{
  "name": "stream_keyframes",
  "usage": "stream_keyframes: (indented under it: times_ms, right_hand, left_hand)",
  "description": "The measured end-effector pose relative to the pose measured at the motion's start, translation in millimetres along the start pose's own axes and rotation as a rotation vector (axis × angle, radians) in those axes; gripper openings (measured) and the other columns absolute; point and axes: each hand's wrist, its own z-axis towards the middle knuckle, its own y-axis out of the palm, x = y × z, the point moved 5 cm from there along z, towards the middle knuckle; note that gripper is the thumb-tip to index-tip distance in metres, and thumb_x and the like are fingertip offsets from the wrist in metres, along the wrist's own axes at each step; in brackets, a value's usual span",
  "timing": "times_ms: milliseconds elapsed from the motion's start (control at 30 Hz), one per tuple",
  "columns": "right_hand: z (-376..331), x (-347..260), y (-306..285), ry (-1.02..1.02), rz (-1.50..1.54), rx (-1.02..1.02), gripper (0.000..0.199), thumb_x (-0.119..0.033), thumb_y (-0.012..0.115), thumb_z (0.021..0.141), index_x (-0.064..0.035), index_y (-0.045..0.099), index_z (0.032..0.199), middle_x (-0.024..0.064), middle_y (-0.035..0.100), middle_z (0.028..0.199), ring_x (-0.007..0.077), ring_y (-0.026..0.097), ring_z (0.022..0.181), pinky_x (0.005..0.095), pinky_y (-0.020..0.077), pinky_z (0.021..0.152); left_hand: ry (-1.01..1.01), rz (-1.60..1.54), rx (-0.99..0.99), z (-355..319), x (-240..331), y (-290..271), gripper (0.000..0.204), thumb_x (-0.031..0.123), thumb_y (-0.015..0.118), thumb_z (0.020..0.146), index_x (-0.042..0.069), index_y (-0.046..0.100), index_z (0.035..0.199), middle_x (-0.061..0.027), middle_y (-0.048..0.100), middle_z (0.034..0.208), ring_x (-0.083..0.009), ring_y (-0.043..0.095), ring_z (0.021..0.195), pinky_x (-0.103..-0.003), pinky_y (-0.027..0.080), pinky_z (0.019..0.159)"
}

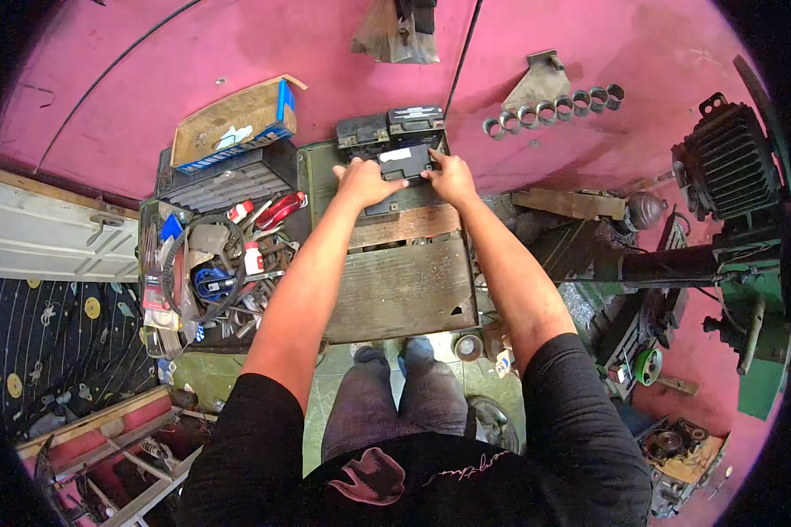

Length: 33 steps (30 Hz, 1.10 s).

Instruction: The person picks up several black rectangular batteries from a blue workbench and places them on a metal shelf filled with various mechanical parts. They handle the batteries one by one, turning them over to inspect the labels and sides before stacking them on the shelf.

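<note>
Your left hand (365,183) and right hand (453,180), equally near, clasp the black box (406,162) between them, crosswise, just before the rear right battery (416,126).

Workbench (404,299), worn, flat-topped. One o'clock, rear edge: two dark boxy batteries (363,133), side by side. Ten o'clock: dark ribbed case (237,183). Nine o'clock: heap of mixed tools (244,304), red-and-white bottle (253,259) among them.
</note>
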Motion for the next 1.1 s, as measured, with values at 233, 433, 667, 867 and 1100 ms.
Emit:
stream_keyframes:
  times_ms: [233,433,667,867,1100]
  right_hand:
    - [-7,6,-17,0.069,-0.124,0.105,0.052,-0.028,0.079,0.087,-0.0154,0.067,0.135,0.0189,0.075,0.108,0.0378,0.068,0.109,0.0515,0.0534,0.094]
    - [-2,3,-18,0.094,-0.206,0.098,0.052,-0.029,0.077,0.089,-0.0158,0.065,0.138,0.0158,0.076,0.104,0.0354,0.068,0.109,0.0511,0.0525,0.092]
    - [-33,-20,-18,-0.219,-0.473,0.479,0.074,-0.026,0.075,0.085,-0.0187,0.047,0.153,0.0117,0.061,0.141,0.0317,0.053,0.130,0.0581,0.0391,0.102]
    - [-108,-83,14,-0.391,-0.353,0.049,0.098,-0.027,0.075,0.075,-0.0287,0.031,0.162,0.0132,0.048,0.155,0.0328,0.046,0.137,0.0637,0.0317,0.107]
    - [-109,-73,61,-0.402,-0.376,0.191,0.087,-0.015,0.076,0.078,-0.0374,0.045,0.156,0.0101,0.069,0.132,0.0287,0.058,0.122,0.0638,0.0359,0.104]
  left_hand:
    - [-0.131,0.135,0.000,22,29,16,0.057,0.057,0.084,0.077,0.006,0.081,0.101,-0.0164,0.077,0.103,-0.0326,0.066,0.113,-0.055,0.040,0.095]
    - [-0.127,0.137,0.097,36,22,25,0.040,0.044,0.084,0.082,0.007,0.081,0.096,-0.0148,0.076,0.100,-0.0318,0.065,0.107,-0.054,0.038,0.090]
    - [-0.097,0.099,0.227,8,25,-3,0.070,0.056,0.080,0.079,0.010,0.070,0.131,-0.0116,0.076,0.108,-0.0302,0.062,0.112,-0.054,0.037,0.091]
    - [-0.035,-0.183,0.564,-101,-36,4,0.105,0.034,0.084,0.072,0.014,0.035,0.162,-0.0111,0.059,0.146,-0.0344,0.050,0.125,-0.051,0.036,0.101]
    - [0.055,-0.111,0.451,-119,-75,33,0.090,0.034,0.089,0.075,0.008,0.052,0.153,-0.0129,0.071,0.111,-0.0289,0.059,0.111,-0.045,0.040,0.095]
